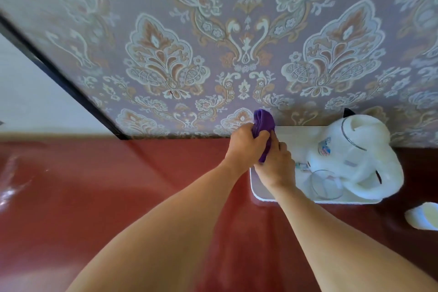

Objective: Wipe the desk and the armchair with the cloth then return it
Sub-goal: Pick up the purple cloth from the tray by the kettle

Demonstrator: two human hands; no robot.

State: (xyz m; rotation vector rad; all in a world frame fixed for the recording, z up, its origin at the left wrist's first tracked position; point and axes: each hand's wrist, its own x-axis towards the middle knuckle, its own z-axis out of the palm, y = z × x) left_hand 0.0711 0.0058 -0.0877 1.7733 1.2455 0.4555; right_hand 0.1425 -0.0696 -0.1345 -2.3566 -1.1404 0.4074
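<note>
Cloth (264, 123), seemingly bunched, in left hand (246, 142) and right hand (276, 169)

The left hand (246, 142) and right hand (275, 169) are bare, as are both forearms (166, 216); nails seem short, view blurred.

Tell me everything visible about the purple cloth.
The purple cloth looks like soft, slightly fuzzy fabric, bunched into a roughly upright roll with folds at its top end. The left hand curls round its middle and the right hand grips its lower end, so much of it is hidden. It is held over the far left corner of the white tray on the red desk, in front of the patterned wall. Whether it touches the tray cannot be told.
</note>
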